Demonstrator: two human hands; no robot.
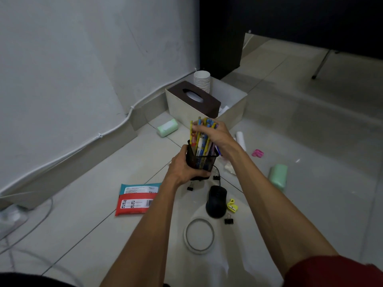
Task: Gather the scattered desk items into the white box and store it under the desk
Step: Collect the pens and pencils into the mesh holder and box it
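Note:
My left hand (182,165) grips a black mesh pen cup (202,159) above the floor. My right hand (215,135) is closed around a bunch of coloured pencils (200,134) that stand in the cup. The white box (234,106) sits on the floor beyond, near the wall, and holds a brown tissue box (193,96) and a stack of paper cups (202,80). Scattered on the tiles lie a black mouse (216,200), a roll of tape (199,235), wet-wipe packs (136,198), two green packets (167,127) (278,177), binder clips (228,220) and a yellow sharpener (232,206).
A white roll (241,139) and a pink clip (257,153) lie to the right of my hands. A white cable (99,135) runs along the wall at left, and a power strip (10,216) lies at the far left. A dark desk panel (219,38) rises behind the box.

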